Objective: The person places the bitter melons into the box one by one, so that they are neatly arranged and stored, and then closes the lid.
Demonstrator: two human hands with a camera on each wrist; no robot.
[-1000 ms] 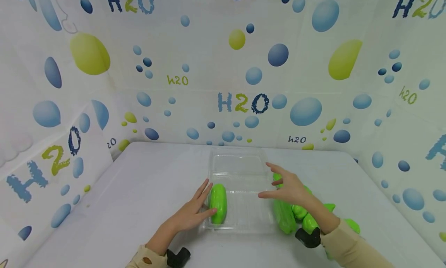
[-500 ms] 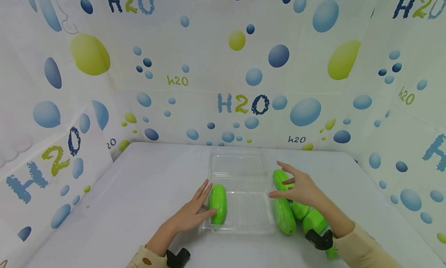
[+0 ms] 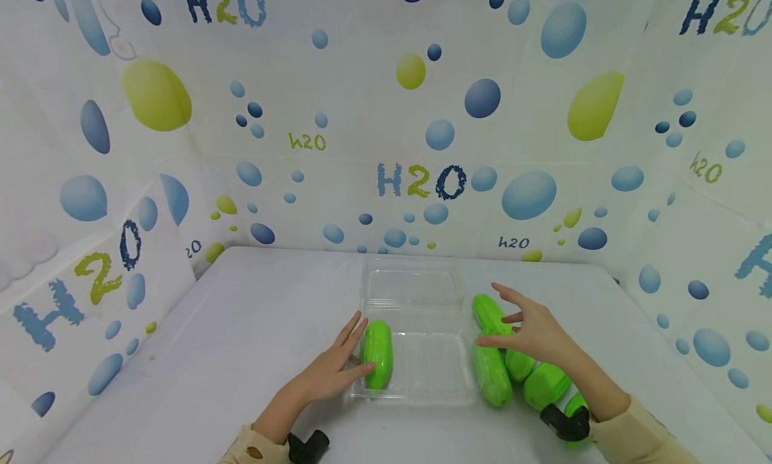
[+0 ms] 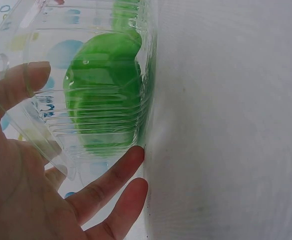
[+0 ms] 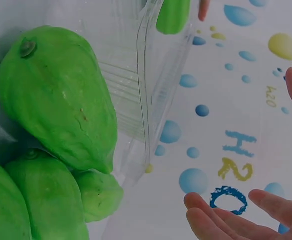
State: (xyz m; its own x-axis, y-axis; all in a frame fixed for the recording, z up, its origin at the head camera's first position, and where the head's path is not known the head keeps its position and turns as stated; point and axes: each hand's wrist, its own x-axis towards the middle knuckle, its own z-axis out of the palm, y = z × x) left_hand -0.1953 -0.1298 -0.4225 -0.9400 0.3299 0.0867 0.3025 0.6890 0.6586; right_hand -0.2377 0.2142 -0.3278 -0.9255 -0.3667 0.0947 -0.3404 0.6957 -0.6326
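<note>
While the left hand [image 3: 328, 373] rests against the left side of a clear plastic container [image 3: 431, 367], its fingers are straight and spread, and its thumb reaches over the rim; whether the thumb touches the green vegetable [image 3: 379, 346] inside, I cannot tell. This vegetable lies lengthwise, near to far, along the left wall of the container. The container stands on a white table [image 3: 271, 303], and its transparent lid [image 3: 413, 286] is laid back to the far side. Just to the right of the container lies a long green squash [image 3: 493, 380], with a second long piece [image 3: 486, 311] farther away and rounder green pieces [image 3: 545, 387] to the right. Above this group hangs the right hand [image 3: 533, 331], with thumb and fingers well apart; the right wrist view shows a gap between it and the vegetables. At the far right, a beige sleeve [image 3: 636, 432] covers the forearm.
</note>
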